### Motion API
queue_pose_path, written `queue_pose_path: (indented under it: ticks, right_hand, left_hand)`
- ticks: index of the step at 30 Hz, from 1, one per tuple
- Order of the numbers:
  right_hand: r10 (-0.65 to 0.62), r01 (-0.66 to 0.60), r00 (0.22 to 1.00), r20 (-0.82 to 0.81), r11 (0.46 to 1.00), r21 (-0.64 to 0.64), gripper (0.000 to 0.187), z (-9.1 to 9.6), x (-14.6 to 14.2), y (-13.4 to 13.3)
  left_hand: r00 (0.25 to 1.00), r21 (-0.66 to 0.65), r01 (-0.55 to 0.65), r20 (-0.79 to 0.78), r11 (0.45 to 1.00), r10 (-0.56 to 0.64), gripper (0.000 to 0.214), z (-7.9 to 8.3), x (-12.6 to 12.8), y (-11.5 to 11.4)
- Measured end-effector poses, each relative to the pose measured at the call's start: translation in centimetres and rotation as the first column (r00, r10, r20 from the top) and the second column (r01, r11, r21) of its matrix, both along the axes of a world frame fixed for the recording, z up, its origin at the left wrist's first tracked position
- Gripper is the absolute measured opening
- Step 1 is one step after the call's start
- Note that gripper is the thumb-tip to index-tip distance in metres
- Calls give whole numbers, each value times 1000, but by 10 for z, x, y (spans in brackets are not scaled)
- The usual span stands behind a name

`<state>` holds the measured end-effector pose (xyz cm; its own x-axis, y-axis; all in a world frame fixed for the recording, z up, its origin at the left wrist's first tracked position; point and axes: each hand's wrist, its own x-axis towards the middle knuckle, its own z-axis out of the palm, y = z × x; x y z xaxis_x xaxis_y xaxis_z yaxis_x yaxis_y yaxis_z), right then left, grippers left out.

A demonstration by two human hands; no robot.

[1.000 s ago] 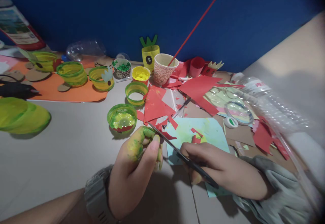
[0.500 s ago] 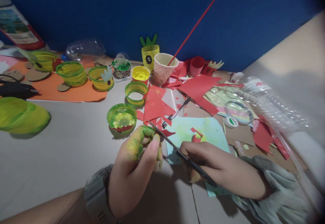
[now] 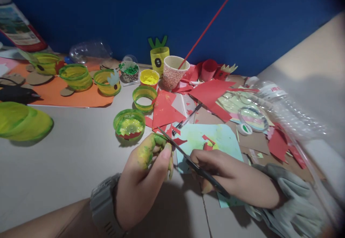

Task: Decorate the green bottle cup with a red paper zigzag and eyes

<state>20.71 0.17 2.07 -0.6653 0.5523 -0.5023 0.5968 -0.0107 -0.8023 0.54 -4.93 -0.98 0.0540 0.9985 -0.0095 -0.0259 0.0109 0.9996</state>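
Paint-smeared green and yellow, my left hand (image 3: pixel 147 173) is closed in a pinch. Whatever lies between its thumb and fingers is too small or hidden to make out. My right hand (image 3: pixel 218 171) grips a pair of scissors (image 3: pixel 185 155) with black handles. Their blades point up and left and pass right beside my left thumb and fingertips. Below the hands lies a light blue sheet (image 3: pixel 226 137) with yellow-green stains and red paper scraps (image 3: pixel 208 143) on it. Just beyond my left hand stands a green and yellow painted bottle base (image 3: pixel 129 123) with a wet, shiny inside.
Behind are a painted ring (image 3: pixel 145 97), a yellow paint cup (image 3: pixel 149 77), a green paint cup (image 3: pixel 129 71) and a patterned cup (image 3: pixel 174 74) with a red stick. Red paper (image 3: pixel 167 110) and clear bottles (image 3: pixel 285 101) lie right. Orange paper (image 3: pixel 72 99) carries painted pieces at left.
Almost nothing differs. My left hand and the scissors have shifted very slightly, still close together; the things on the table stay where they were.
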Motion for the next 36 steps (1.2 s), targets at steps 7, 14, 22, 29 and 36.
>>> queue_pose_path:
  ticks: [7, 14, 22, 29, 36]
  right_hand:
    - [-1, 1, 1000, -3, 1000, -1, 20, -2, 1, -1]
    - [-4, 5, 1000, -16, 999, 33, 20, -4, 2, -1]
    - [-18, 18, 999, -36, 1000, 6, 20, -4, 1, -1]
    - [-20, 20, 1000, -23, 1000, 12, 18, -2, 1, -1]
    - [-5, 5, 1000, -5, 1000, 14, 17, 0, 1, 0]
  left_hand:
    - [1000, 28, 7, 16, 1000, -8, 24, 3, 0, 3]
    - [994, -28, -23, 102, 999, 26, 26, -3, 2, -1]
    - [996, -13, -8, 91, 1000, 9, 24, -2, 1, 0]
    - [997, 4, -5, 78, 1000, 4, 22, 0, 2, 1]
    - [999, -19, 4, 41, 1000, -3, 25, 5, 0, 1]
